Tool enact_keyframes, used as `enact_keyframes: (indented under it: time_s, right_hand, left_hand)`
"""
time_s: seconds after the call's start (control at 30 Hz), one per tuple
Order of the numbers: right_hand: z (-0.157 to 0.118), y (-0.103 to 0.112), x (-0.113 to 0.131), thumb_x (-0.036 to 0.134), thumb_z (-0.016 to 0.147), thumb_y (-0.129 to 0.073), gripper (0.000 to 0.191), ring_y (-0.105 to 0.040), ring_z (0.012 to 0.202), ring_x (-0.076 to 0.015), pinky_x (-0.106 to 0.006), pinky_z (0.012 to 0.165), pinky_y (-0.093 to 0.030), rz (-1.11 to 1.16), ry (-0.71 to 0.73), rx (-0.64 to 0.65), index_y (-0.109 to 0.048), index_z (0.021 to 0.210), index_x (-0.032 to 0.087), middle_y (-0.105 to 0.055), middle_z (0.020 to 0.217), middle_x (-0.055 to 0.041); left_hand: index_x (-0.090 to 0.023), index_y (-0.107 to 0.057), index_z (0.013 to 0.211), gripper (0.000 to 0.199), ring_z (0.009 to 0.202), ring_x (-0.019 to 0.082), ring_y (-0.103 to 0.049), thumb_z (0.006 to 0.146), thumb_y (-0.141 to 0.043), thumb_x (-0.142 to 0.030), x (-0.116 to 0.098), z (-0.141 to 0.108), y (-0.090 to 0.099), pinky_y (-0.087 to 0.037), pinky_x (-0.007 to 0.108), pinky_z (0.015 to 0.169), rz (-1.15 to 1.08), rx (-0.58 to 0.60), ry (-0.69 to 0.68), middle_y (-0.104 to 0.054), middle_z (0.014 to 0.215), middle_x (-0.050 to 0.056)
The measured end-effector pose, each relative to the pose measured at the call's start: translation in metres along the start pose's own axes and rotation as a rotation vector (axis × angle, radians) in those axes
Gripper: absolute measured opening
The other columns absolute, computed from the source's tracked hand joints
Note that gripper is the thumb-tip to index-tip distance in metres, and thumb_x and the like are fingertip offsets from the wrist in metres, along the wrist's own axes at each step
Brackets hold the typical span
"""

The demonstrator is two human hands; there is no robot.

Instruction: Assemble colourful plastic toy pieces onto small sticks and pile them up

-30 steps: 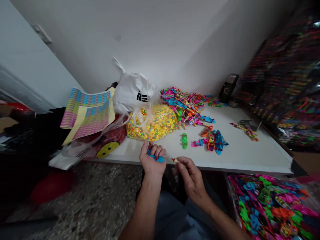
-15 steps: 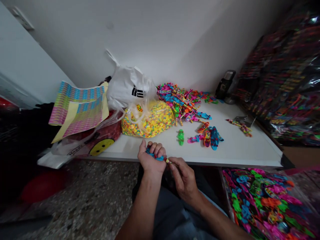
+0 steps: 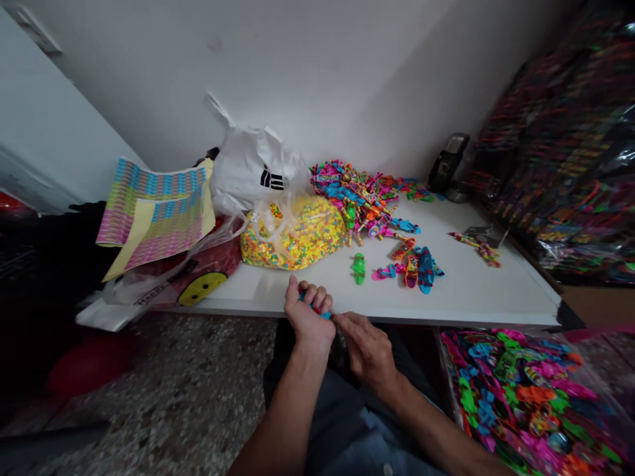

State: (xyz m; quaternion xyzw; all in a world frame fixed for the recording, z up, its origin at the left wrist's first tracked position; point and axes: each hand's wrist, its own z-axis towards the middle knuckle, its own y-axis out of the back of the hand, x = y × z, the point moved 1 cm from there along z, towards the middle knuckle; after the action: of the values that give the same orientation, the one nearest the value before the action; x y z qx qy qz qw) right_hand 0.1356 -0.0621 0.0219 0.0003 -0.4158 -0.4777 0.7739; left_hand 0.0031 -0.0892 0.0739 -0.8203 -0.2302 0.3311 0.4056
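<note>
My left hand [image 3: 311,325] is closed, palm up, around a blue toy skateboard [image 3: 325,315] with red bits, just in front of the table edge. Most of the toy is covered by the fingers. My right hand [image 3: 371,349] pinches at the toy's near end, its fingertips against the heel of my left hand. What lies between those fingertips is too small and covered to make out. Closest on the tabletop are a green toy skateboard [image 3: 358,269] and a small group with an orange toy skateboard [image 3: 411,272] and a dark blue toy skateboard [image 3: 425,270].
Behind lie a clear bag of yellow beads [image 3: 297,241], a white plastic bag [image 3: 258,162] and a heap of toy skateboards [image 3: 354,192]. Sticker sheets [image 3: 159,211] rest at left. A black thermos [image 3: 448,163] stands at the back. Bagged toys [image 3: 526,396] sit below right.
Both hands have shifted slightly right. The yellow piece visible at my right fingertips before is now covered, and the right fingers sit closer to the left hand.
</note>
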Motion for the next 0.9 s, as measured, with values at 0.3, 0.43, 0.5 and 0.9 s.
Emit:
enact_keyframes:
  time_s: [0.3,0.43,0.5,0.9]
  right_hand:
    - [-0.012,0.0,-0.013,-0.003,0.089,-0.047,0.072,-0.06,0.111,-0.019,-0.033,0.088,-0.054,-0.022,-0.051,-0.056,-0.039,0.149,0.035,-0.063,0.118,-0.0071]
    - [-0.014,0.002,-0.017,-0.003,0.089,-0.046,0.071,-0.061,0.11,-0.0188,-0.033,0.088,-0.055,-0.037,-0.052,-0.071,-0.04,0.149,0.035,-0.063,0.118,-0.0071]
    - [-0.013,0.008,-0.019,-0.003,0.089,-0.046,0.07,-0.061,0.11,-0.0192,-0.034,0.087,-0.055,-0.03,-0.048,-0.074,-0.042,0.148,0.035,-0.064,0.118,-0.0067]
    - [0.213,0.082,-0.114,0.032,0.102,-0.043,0.051,-0.042,0.135,-0.0168,-0.031,0.11,-0.037,-0.577,-0.208,-0.126,-0.039,0.145,0.004,-0.043,0.146,-0.0164]
  left_hand:
    - [-0.017,-0.039,0.076,0.035,0.04,0.005,-0.02,0.082,-0.068,-0.036,0.024,0.005,0.002,-0.012,0.019,0.038,0.002,-0.033,0.045,-0.019,0.055,-0.008]
    - [-0.017,-0.04,0.076,0.04,0.04,0.005,-0.021,0.081,-0.071,-0.04,0.031,0.008,0.001,-0.014,0.02,0.037,0.005,-0.018,0.056,-0.02,0.055,-0.008]
    - [-0.017,-0.04,0.076,0.042,0.04,0.005,-0.021,0.08,-0.073,-0.043,0.034,0.012,-0.003,-0.014,0.02,0.037,0.005,-0.003,0.06,-0.02,0.055,-0.008]
    - [-0.016,-0.063,0.111,0.055,0.102,0.023,-0.059,0.072,-0.075,-0.053,0.041,0.094,-0.015,-0.045,0.032,0.086,1.22,0.269,-0.467,-0.063,0.117,0.012]
